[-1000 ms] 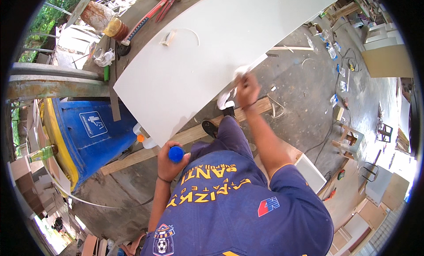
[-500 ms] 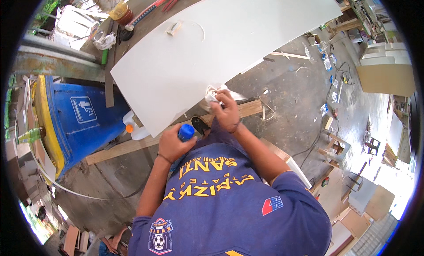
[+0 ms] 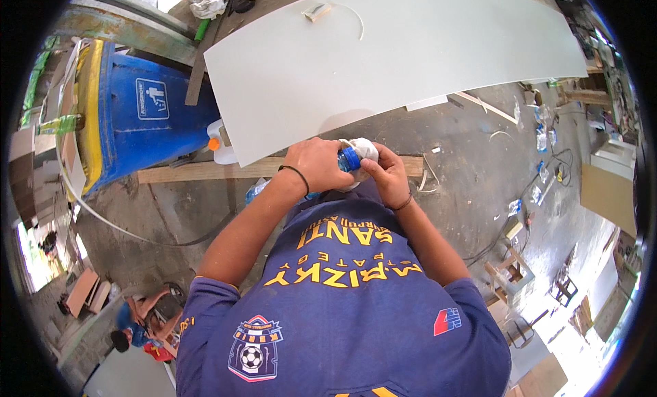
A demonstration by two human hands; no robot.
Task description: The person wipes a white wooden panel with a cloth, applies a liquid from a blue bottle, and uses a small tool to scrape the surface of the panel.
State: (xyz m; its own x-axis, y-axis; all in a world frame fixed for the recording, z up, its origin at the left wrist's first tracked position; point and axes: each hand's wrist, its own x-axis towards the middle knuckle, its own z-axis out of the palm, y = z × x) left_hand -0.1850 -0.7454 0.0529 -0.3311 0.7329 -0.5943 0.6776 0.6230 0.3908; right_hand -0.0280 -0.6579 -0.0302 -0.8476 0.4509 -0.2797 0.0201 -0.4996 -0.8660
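Some yellow shirt lettering point(image 3: 348, 234); left hand point(image 3: 315, 161) curled round bottle point(image 3: 351, 159), right hand point(image 3: 390, 179) clutching cloth point(image 3: 367, 148).

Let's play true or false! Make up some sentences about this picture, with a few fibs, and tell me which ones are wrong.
1. The left hand holds a blue-capped bottle. True.
2. The right hand holds a white cloth. True.
3. The two hands are far apart. False: they are close together, near the bottle's cap.
4. The big bin is all red. False: it is blue and yellow.
5. The plastic jug has an orange cap. True.
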